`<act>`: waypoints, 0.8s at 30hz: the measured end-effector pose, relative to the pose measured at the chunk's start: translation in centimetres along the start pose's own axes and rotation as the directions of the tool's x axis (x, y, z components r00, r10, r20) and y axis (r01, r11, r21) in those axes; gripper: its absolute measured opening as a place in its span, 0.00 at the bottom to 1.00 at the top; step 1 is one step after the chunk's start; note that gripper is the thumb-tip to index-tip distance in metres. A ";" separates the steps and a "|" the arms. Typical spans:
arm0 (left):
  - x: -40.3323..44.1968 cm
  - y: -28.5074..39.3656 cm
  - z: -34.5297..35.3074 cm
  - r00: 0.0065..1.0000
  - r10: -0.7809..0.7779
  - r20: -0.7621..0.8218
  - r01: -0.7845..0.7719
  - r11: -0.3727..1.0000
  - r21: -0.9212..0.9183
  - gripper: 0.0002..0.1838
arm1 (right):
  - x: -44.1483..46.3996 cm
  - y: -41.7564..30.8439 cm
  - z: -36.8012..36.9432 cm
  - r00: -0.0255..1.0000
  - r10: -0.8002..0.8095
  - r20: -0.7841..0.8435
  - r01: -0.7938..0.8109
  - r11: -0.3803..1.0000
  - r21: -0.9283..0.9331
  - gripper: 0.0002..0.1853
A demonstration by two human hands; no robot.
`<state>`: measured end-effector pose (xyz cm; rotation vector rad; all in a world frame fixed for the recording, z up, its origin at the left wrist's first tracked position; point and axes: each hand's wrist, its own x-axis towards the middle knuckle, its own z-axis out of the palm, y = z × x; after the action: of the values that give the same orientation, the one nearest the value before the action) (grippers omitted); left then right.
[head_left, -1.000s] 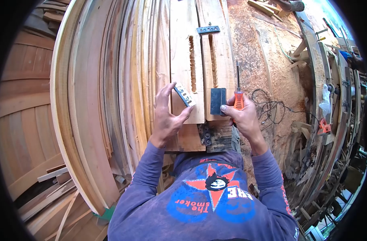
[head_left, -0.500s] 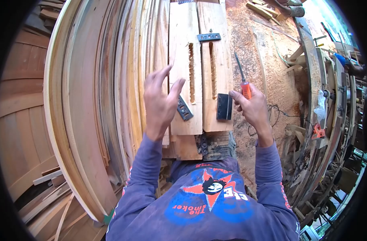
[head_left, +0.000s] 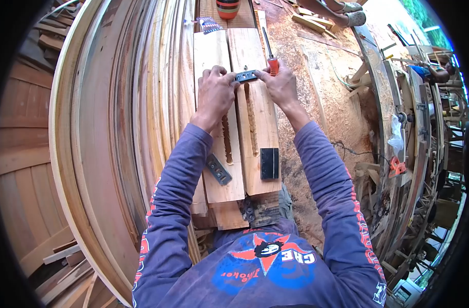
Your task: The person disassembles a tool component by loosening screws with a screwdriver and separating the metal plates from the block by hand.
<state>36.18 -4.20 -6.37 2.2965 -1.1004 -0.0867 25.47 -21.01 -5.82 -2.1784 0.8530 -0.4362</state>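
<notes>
My left hand [head_left: 215, 96] is closed, its fingertips pinching the left end of a small dark metal plate with holes [head_left: 246, 76]. My right hand [head_left: 281, 88] grips the plate's right end and also keeps a screwdriver [head_left: 273, 65] with an orange handle, its shaft pointing away from me. The plate lies across the top of a long slot in the right wooden board [head_left: 265, 113]. Beside it, the left board [head_left: 232, 187] has a similar slot, partly hidden by my left hand. A second holed plate [head_left: 218, 169] and a black rectangular piece [head_left: 269, 164] rest on the boards' near ends.
An orange and black object [head_left: 227, 8] stands beyond the boards, near a small printed packet [head_left: 208, 24]. Long planks [head_left: 98, 133] are stacked on the left. Sawdust [head_left: 316, 102] covers the floor at right, with a cable [head_left: 347, 146]. Another person [head_left: 437, 74] is at far right.
Both hands have moved forward and together, taking hold of the holed plate at the slot's far end. The screwdriver has moved along in my right hand. The view has shifted forward.
</notes>
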 end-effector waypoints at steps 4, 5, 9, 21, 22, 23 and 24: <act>-0.1 -0.4 0.5 0.999 0.044 -0.029 -0.043 0.999 0.024 0.14 | 0.4 -1.1 0.7 1.000 0.023 -0.013 -0.024 0.992 -0.121 0.22; -0.2 -0.4 0.5 0.998 0.055 -0.041 -0.055 0.998 0.020 0.13 | 0.6 -1.2 0.8 0.998 0.056 -0.003 -0.056 0.987 -0.153 0.22; -0.6 -0.5 0.8 0.991 0.104 -0.081 -0.104 0.995 0.007 0.11 | 1.4 -2.1 -0.4 0.962 0.261 0.076 -0.253 0.962 -0.107 0.19; -0.2 -1.4 2.0 0.973 0.216 -0.087 -0.228 0.960 -0.162 0.10 | 0.5 -0.1 -0.2 0.960 0.279 0.007 -0.279 0.959 0.044 0.16; -0.1 -1.5 2.0 0.971 0.221 -0.095 -0.235 0.955 -0.182 0.10 | 0.3 -0.2 -0.1 0.966 0.256 -0.029 -0.255 0.966 0.028 0.16; -0.2 -1.4 2.1 0.971 0.221 -0.095 -0.235 0.955 -0.182 0.10 | 0.2 -0.3 -0.1 0.971 0.232 -0.064 -0.232 0.973 0.012 0.17; -0.4 -1.3 2.2 0.967 0.216 -0.137 -0.234 0.963 -0.133 0.10 | 0.2 -0.4 0.0 0.971 0.231 -0.065 -0.231 0.973 0.012 0.17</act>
<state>36.18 -4.30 -8.99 2.0039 -1.2407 0.0587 25.76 -20.94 -5.50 -2.0391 1.1263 -0.3937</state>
